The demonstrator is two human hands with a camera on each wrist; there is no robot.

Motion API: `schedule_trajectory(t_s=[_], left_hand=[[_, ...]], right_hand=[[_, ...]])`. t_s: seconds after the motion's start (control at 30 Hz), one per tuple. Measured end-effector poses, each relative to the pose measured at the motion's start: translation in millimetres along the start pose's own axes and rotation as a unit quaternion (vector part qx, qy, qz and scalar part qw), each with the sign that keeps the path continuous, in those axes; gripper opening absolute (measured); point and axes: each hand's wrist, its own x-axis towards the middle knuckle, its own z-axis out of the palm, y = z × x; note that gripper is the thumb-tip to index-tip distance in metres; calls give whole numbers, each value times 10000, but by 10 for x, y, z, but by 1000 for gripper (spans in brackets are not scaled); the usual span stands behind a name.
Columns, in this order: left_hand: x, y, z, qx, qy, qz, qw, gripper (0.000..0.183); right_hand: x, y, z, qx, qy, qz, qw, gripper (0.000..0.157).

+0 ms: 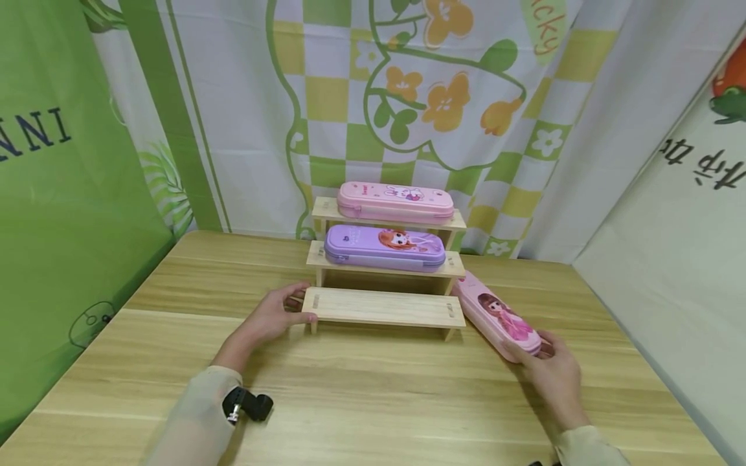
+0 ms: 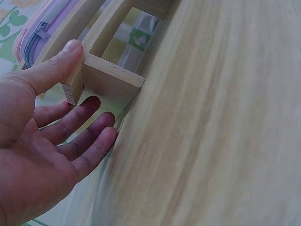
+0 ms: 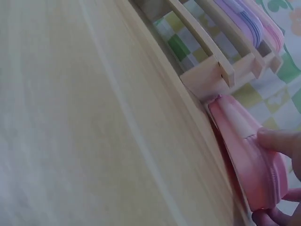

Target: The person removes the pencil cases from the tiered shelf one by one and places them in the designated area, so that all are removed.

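A stepped wooden rack (image 1: pixel 381 308) stands on the table. My left hand (image 1: pixel 276 315) is at the left end of its lowest step, thumb on the front corner and index finger at the end edge; the other fingers (image 2: pixel 96 143) are loosely bent beside the step's leg. With my right hand (image 1: pixel 553 375) I hold the near end of a pink pencil case (image 1: pixel 502 317) with a doll picture, thumb on one side and fingers round the end. It slants beside the rack, its far end close to the rack's right side. The lowest step bears nothing.
On the middle step lies a purple pencil case (image 1: pixel 384 247), and on the top step a pink one with a rabbit (image 1: pixel 396 202). A patterned curtain (image 1: pixel 332 97) hangs behind the wooden table (image 1: pixel 361 401). A thin black cable (image 1: pixel 93 320) shows at the table's left edge.
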Motion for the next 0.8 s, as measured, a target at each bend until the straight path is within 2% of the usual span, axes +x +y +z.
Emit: schedule_trajectory(t_s=[0.13, 0.23, 0.43, 0.8], left_hand=[[-5, -9, 0, -5, -28, 5, 10000, 73], [-3, -14, -1, -23, -45, -9, 10000, 73], [6, -18, 7, -25, -20, -48, 10000, 73], [-9, 7, -5, -37, -13, -68, 10000, 73]], right_hand=[[-16, -33, 2, -577, -375, -398, 9968, 91], [-34, -76, 3, -741, -600, -639, 9934, 89], [-91, -150, 23, -708, -835, -755, 9911, 87], [-159, -275, 146, -648, -887, -897, 9899, 79]])
